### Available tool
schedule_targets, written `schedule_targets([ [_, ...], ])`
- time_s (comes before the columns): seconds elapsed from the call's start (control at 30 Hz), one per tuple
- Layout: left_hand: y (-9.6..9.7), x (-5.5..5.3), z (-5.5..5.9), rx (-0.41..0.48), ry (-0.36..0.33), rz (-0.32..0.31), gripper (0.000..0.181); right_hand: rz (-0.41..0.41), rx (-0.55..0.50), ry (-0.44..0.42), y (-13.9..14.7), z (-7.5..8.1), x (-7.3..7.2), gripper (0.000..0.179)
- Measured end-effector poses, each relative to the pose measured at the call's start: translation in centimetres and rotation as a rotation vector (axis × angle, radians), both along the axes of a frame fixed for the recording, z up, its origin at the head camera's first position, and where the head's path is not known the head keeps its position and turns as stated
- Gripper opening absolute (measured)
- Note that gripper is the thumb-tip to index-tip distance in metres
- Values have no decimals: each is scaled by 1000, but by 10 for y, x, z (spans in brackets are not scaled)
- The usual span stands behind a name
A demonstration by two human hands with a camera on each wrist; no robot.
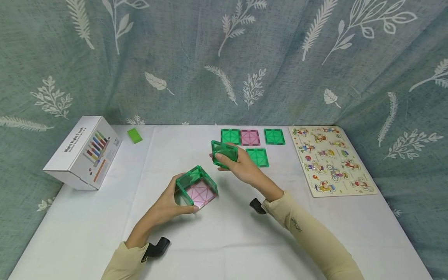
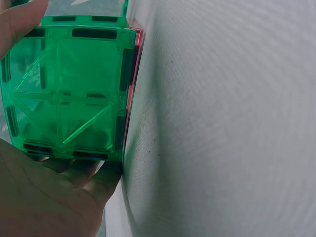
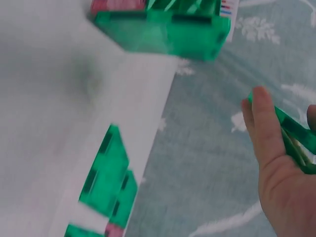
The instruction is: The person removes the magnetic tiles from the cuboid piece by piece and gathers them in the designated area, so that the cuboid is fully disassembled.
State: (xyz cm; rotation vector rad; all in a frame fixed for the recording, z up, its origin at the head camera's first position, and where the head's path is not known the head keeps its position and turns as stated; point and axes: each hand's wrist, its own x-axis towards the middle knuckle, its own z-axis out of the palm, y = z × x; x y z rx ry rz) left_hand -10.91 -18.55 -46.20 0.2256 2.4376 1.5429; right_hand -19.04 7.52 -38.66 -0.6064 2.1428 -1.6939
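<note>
My left hand (image 1: 168,204) grips an open box of magnetic tiles (image 1: 211,183) between thumb and fingers. The box has a pink base tile (image 1: 200,193) and upright green walls, with its front right side unwalled. In the left wrist view, a green wall tile (image 2: 64,94) faces the camera, and the pink base edge shows beside the white cloth. Up and to the right of the box, my right hand (image 1: 241,165) holds a green magnetic tile (image 1: 224,149) off the table. A second green edge shows in that grip in the right wrist view, partly hidden by the fingers (image 3: 269,123).
Behind the right hand lie green tiles (image 1: 274,137) and one pink tile (image 1: 250,137) on the white cloth (image 1: 105,229). A picture peg board (image 1: 332,161) lies at the right. At the left stand a white toy box (image 1: 84,151) and a small lime-green piece (image 1: 134,135).
</note>
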Motion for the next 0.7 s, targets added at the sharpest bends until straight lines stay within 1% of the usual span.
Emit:
schedule_targets([
  [0.1, -1, 1, 0, -2, -5, 2, 107, -84, 46, -15, 12, -2, -4, 47],
  [0.23, -2, 1, -1, -1, -3, 1, 107, -147, 109, -29, 33, -5, -9, 42],
  [0.33, -2, 1, -1, 0, -4, 2, 107, -175, 108, -65, 47, -7, -14, 35],
  [0.4, -2, 1, -1, -3, -7, 3, 107, -205, 109, -110, 57, -9, -18, 35],
  [0.43, -2, 1, -1, -3, -8, 2, 107, -228, 110, -137, 62, -9, -20, 37],
  [0.5, -2, 1, 0, -3, -9, 2, 107, -275, 126, -175, 72, -11, -24, 50],
  [0.63, -1, 1, -1, 4, -11, -1, 106, -382, 183, -200, 95, -17, -30, 80],
  [0.67, -2, 1, -2, 3, -12, -1, 105, -412, 194, -196, 100, -19, -32, 83],
  [0.7, -2, 1, -2, 3, -13, -1, 105, -438, 201, -189, 105, -22, -33, 81],
])
